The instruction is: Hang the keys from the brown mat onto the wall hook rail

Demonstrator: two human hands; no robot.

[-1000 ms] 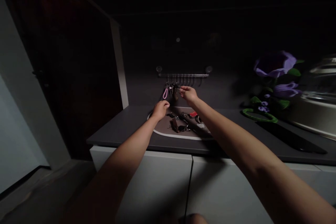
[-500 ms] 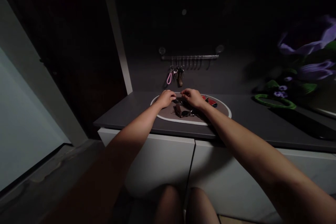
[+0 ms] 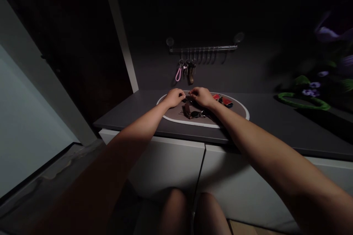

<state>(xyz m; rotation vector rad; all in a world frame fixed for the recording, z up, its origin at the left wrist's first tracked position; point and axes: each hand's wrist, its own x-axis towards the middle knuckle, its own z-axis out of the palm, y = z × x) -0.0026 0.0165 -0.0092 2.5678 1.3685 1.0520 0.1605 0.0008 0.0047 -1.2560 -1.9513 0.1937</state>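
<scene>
The scene is very dim. My left hand [image 3: 174,97] and my right hand [image 3: 201,96] meet over an oval white-rimmed mat [image 3: 239,109] on a dark countertop. Both hands have their fingers pinched together on a small dark key bunch [image 3: 188,100] that lies between them. A brown key fob with a ring [image 3: 193,112] rests on the mat just in front of the hands. A red key fob [image 3: 224,100] lies to the right of my right hand. On the wall behind, a metal hook rail [image 3: 203,48] carries a pink loop keychain [image 3: 178,73] and a brown key bunch [image 3: 190,72].
Purple artificial flowers with a green loop [image 3: 303,100] stand at the right on the countertop [image 3: 132,115]. White cabinet doors [image 3: 171,165] sit below it. A white pillar [image 3: 121,33] rises at the left, beside a dark opening. My knees show at the bottom.
My right hand came down from the hook rail to the mat and met my left hand over the keys. The view dropped lower and shifted, so the rail sits higher in the picture.
</scene>
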